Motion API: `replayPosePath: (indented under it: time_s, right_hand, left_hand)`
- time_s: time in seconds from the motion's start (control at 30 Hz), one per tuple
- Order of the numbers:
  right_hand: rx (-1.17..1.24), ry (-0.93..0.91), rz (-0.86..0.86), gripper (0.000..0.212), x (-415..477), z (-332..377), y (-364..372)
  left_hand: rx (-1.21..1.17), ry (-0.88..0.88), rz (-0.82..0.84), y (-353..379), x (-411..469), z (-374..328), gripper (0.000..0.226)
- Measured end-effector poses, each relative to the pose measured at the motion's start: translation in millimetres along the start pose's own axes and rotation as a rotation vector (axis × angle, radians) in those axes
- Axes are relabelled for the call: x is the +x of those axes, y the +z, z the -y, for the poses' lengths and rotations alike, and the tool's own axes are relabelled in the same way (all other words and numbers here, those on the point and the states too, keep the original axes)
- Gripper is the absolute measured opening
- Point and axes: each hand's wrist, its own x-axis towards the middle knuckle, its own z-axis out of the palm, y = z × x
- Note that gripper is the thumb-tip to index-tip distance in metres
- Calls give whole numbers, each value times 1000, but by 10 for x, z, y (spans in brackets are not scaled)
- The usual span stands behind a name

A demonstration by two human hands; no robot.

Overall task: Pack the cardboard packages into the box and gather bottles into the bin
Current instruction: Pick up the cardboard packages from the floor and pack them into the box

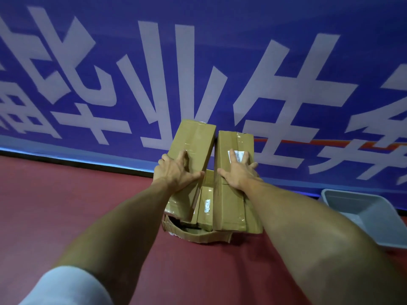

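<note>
Two long taped cardboard packages stand on end, side by side, in an open cardboard box [196, 235] on the red floor. My left hand [176, 170] is spread flat on the left package [193, 137], fingers curled over its left edge. My right hand [239, 172] presses flat on the right package [231, 208], just below a white label. Between the two tall packages lies a smaller package [206, 205] with a white sticker, low in the box. No bottles are in view.
A grey plastic bin [361, 214] sits on the floor to the right, nothing visible inside it. A blue banner wall [198, 62] with large white characters rises right behind the box. Red floor [77, 205] spreads to the left and front.
</note>
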Motion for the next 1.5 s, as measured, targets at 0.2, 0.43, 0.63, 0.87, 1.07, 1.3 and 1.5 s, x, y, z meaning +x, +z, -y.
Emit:
replayPosePath:
  time_s: [0.2, 0.43, 0.63, 0.87, 1.07, 1.3, 1.5]
  right_hand:
    - [-4, -14, 56, 84, 538, 290, 127]
    - [5, 75, 51, 84, 1004, 519, 306]
    - [7, 114, 89, 84, 1476, 465, 627]
    - [29, 71, 147, 83, 2284, 157, 1451]
    - [87, 72, 167, 80, 2950, -390, 2455]
    - [144, 96, 179, 80, 3855, -849, 3939]
    - [221, 146, 111, 81, 4317, -1249, 4965]
  left_hand:
    - [37, -25, 48, 83, 557, 196, 114]
    - [49, 45, 108, 302, 1175, 376, 104]
    - [28, 30, 162, 691, 1616, 371, 101]
    - [5, -108, 220, 1692, 2076, 277, 100]
    - [-21, -121, 238, 2878, 2566, 254, 99]
    - [-61, -103, 250, 4606, 3216, 458, 98]
    - [-85, -64, 253, 5674, 3644, 564, 100]
